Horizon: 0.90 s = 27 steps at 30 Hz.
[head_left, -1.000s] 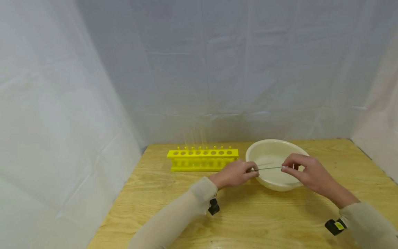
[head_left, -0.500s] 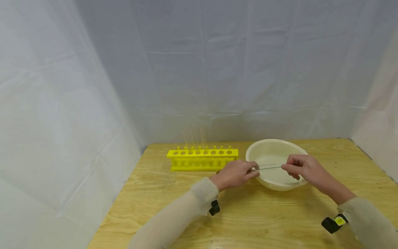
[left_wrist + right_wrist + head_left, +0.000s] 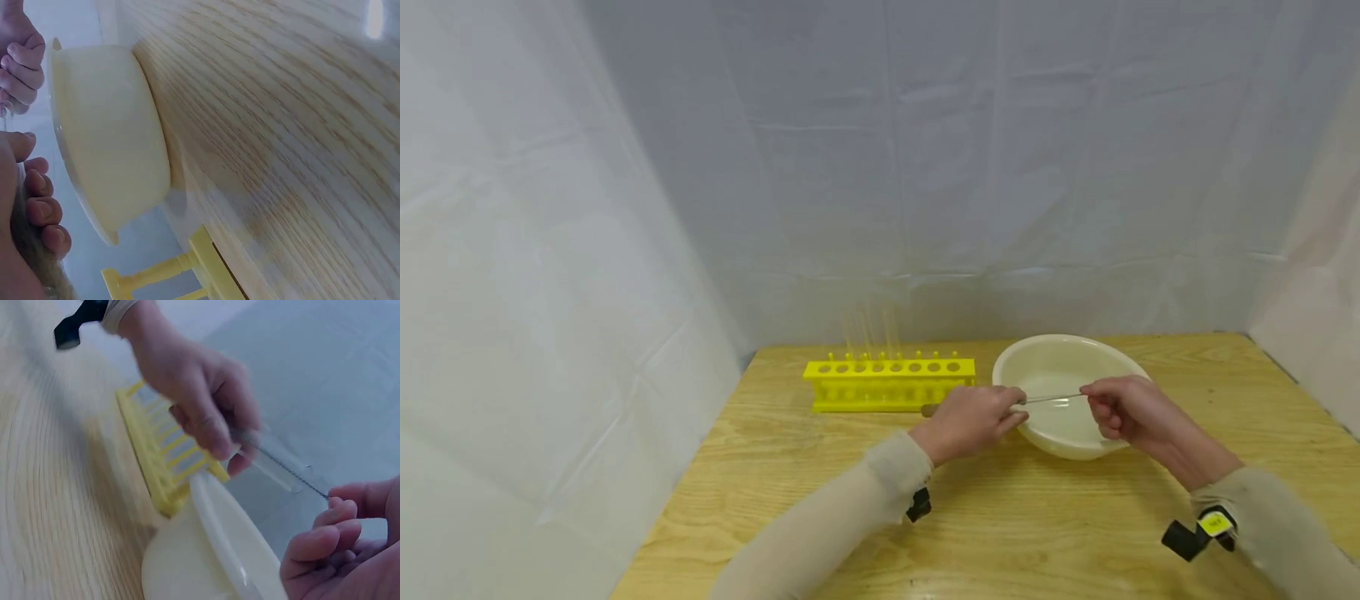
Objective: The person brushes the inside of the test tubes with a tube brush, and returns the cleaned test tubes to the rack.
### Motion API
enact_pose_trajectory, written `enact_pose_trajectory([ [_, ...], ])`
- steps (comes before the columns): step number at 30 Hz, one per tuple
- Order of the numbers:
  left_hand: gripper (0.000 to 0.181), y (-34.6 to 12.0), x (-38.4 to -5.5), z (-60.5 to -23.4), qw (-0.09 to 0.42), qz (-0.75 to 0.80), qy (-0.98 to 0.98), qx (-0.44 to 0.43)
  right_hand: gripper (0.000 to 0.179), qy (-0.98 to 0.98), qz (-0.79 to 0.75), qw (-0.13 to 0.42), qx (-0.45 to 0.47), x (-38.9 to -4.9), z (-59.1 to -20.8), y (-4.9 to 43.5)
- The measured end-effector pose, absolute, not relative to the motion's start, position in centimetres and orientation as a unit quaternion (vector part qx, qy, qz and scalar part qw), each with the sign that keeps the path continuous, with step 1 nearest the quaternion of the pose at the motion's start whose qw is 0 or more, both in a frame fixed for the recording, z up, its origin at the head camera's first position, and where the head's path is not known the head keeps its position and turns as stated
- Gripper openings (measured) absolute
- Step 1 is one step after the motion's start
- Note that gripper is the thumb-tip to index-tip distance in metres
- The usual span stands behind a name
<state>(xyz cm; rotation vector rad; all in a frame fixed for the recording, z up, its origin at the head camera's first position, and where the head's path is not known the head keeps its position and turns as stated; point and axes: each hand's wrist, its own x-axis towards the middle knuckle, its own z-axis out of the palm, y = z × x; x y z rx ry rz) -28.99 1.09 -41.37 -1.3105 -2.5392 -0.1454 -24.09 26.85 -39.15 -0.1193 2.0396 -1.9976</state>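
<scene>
My left hand (image 3: 973,417) grips a clear glass test tube (image 3: 278,472), held level at the left side of a cream basin (image 3: 1067,446). Inside the tube is a test tube brush, its tan bristle end (image 3: 929,410) showing beyond the left hand. In the left wrist view, the bristles (image 3: 47,253) lie under the curled left fingers. Out of the tube's mouth runs the brush's thin twisted wire (image 3: 312,488). My right hand (image 3: 1135,408) pinches the wire's end between thumb and index finger over the basin, the other fingers curled in.
A yellow test tube rack (image 3: 887,369) stands left of the basin near the table's back edge. Several glass tubes (image 3: 891,329) rise from its left half. White sheeting (image 3: 925,167) hangs behind the wooden table (image 3: 1000,533) and along both sides.
My right hand has turned, its wrist lower and its fingers more curled, still pinching the wire. The tan bristle end has come into sight left of my left hand, which has hardly moved.
</scene>
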Motion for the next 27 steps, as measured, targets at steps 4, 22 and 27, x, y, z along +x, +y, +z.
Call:
enact_pose_trajectory([
  [4,0.027,1.0,-29.1,-41.1,0.088,-0.101,-0.890,-0.436,0.035,0.773,-0.630,0.055,-0.059,-23.9,-39.5,26.4],
  [22,0.028,0.1,-29.2,-40.6,-0.005,-0.190,-0.878,-0.439,0.012,0.876,-0.337,-0.256,-0.233,-23.6,-40.5,26.9],
  [27,0.031,0.2,-29.2,-40.7,-0.003,-0.181,-0.879,-0.442,0.008,0.873,-0.336,-0.249,-0.251,-23.5,-40.4,27.0],
])
